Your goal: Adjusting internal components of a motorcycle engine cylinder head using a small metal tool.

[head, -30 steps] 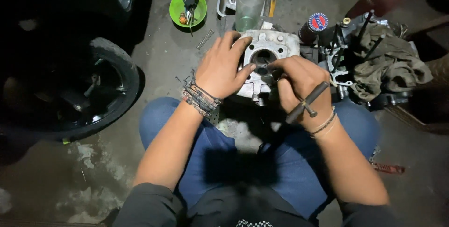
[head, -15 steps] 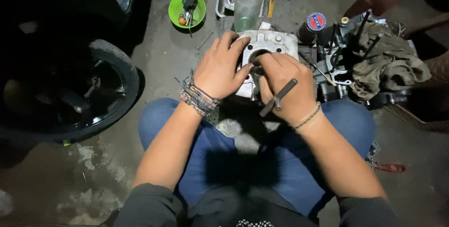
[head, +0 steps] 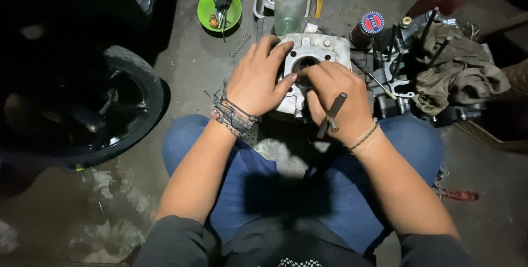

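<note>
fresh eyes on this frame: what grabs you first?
Both hands at centre: the left hand lies on a pale metal engine block, while the right hand works at its round opening with a dark metal rod sticking out of the fist. A black tyre fills the left side, and a green bowl sits up top.

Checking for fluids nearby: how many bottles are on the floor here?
1: a clear plastic bottle stands just beyond the metal engine casting. Others may be hidden in the dark edges.
</note>
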